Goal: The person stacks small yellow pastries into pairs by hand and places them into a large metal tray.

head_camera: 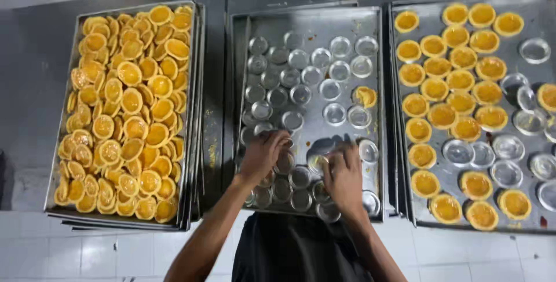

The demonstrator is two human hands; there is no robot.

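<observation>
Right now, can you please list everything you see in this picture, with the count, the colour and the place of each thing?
Left tray: one, grey metal, left on the table, on a stack of trays.
Loose tart shells: many, orange-yellow, heaped in the left tray.
Middle tray: one, grey metal, centre.
Empty moulds: many, silver, in the middle tray.
Single tart: one, yellow, in the middle tray.
Right tray: one, grey metal, right.
Tarts in moulds: many, orange-yellow, in the right tray, with some empty silver moulds.
Table: one, dark grey.
Floor tiles: white, bottom.
Left hand: on moulds in the middle tray.
Right hand: on moulds beside it.
</observation>
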